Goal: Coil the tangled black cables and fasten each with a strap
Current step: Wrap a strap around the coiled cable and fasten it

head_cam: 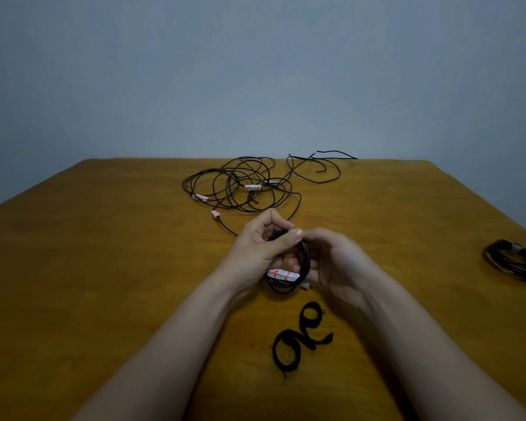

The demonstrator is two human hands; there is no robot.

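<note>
Just above the table's middle, my left hand (260,244) grips a small coil of black cable (289,281), thumb pressed across its top. My right hand (331,262) holds the same coil from the right, fingers curled round its strands. A white tag with red marks (281,274) sits on the coil between my hands. Behind them, a tangle of loose black cables (240,186) with several white-and-red tags spreads toward the far edge. Two black straps (301,335), curled into loops, lie on the table in front of my wrists.
A finished black coil (513,261) lies near the right edge of the brown wooden table (104,268). One cable end (337,153) reaches past the table's far edge. A plain grey wall stands behind.
</note>
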